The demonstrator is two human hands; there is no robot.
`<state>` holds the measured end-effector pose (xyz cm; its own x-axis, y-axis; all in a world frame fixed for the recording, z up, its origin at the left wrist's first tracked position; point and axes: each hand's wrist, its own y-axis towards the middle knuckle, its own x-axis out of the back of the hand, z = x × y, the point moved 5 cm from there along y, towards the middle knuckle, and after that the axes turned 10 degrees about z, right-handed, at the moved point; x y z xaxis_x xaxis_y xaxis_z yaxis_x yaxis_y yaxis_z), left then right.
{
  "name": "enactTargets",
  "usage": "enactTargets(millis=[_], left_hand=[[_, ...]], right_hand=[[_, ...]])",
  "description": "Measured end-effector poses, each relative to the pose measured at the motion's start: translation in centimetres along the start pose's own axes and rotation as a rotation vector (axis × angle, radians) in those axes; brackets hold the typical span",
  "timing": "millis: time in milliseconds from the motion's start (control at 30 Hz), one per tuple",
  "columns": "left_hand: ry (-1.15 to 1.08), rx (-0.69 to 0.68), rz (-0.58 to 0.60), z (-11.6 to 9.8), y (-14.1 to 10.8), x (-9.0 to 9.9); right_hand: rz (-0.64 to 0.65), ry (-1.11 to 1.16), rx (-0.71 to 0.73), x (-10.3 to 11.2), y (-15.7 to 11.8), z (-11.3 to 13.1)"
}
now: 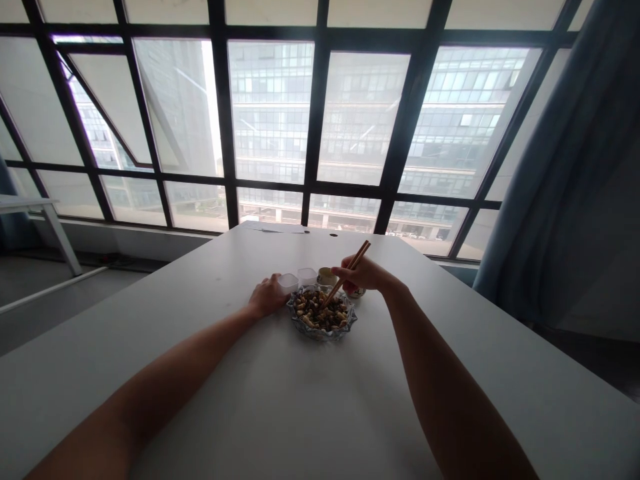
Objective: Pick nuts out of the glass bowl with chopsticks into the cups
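Observation:
A clear glass bowl (pixel 320 333) with a wavy rim stands on the white table, filled with a mix of nuts or beans (pixel 320 308) in brown and pale tones. My right hand (pixel 365 272) grips a pair of wooden chopsticks (pixel 356 259), slanting down with their tips among the pieces in the bowl. At the bowl's left, my left hand (pixel 269 295) is closed around the side of a small clear plastic container (pixel 289 283). A second clear container (pixel 307 276) and a yellowish cup (pixel 327 276) stand behind the bowl. Another small cup (pixel 356 292) is partly hidden under my right hand.
Papers (pixel 270 227) lie at the far end of the long white table (pixel 210 380). Beyond it is a dark-framed window wall (pixel 310 120). A blue curtain (pixel 545 153) hangs at the right, and part of another white table (pixel 55 220) shows at the left.

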<state>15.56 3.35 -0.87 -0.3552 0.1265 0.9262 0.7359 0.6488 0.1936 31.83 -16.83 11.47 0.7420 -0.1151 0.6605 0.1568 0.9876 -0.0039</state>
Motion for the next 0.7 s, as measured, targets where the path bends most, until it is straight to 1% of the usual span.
enactTargets(millis=[100,167,233,300,433,500,567,700], left_hand=[[0.001,-0.01,-0.006,0.1,0.1,-0.1],[0.004,-0.017,-0.008,0.0,0.1,-0.1],[0.005,-0.02,-0.007,0.0,0.0,0.0],[0.003,-0.019,-0.005,-0.1,0.0,0.1],[0.003,-0.02,-0.012,-0.1,0.0,0.1],[0.002,-0.02,-0.014,0.0,0.0,0.1],[0.002,-0.02,-0.012,-0.1,-0.1,0.1],[0.009,-0.011,0.0,-0.3,-0.2,0.3]], right_hand=[[0.146,0.013,-0.062,-0.9,-0.4,0.4],[0.185,0.006,-0.093,-1.0,-0.7,0.7],[0.187,-0.004,-0.105,-1.0,-0.9,0.9],[0.129,-0.004,-0.086,-0.7,-0.9,1.1],[-0.101,-0.012,0.039,0.3,-0.6,1.2],[-0.141,-0.028,0.088,0.5,-0.4,1.0],[-0.1,-0.04,0.092,0.3,-0.1,0.5],[0.086,-0.028,0.018,-0.3,0.0,-0.4]])
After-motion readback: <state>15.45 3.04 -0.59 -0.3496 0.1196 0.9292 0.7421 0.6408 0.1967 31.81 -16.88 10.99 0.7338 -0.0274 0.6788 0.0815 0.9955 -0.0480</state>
